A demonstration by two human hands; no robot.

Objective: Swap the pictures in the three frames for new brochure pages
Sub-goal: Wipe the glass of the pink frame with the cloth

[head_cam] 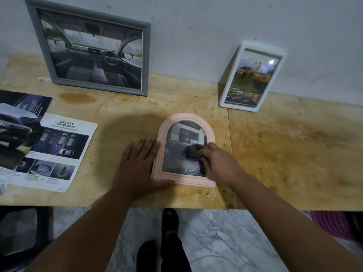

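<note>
Pink arched frame (183, 152): lay flat, face up, near the front edge of the plywood table (284, 154), with a car picture and a Toyota logo showing behind its glass.
Left hand (141, 165): rested flat and open on the table, fingers spread, pressed against the frame's left rail, thumb along its lower left corner.
Right hand (220, 163): was curled over the lower right of the glass, fingers closed on a dark cloth (194, 152) bunched against the pane.
Dark cloth: sat on the glass over the middle of the picture, part of it hidden under the hand.
Brochure pages (51, 152): lay loose at the table's left, well apart from the pink frame; the top sheet read "SAFETY", and a darker page overlapped it at the left.
White frame (253, 77): leaned upright against the wall (216, 26) at the back right, holding a brochure page with vehicles, blurred by glare.
Grey frame (94, 50): leaned against the wall at the back left, showing a car interior with dashboard and steering wheel.
</note>
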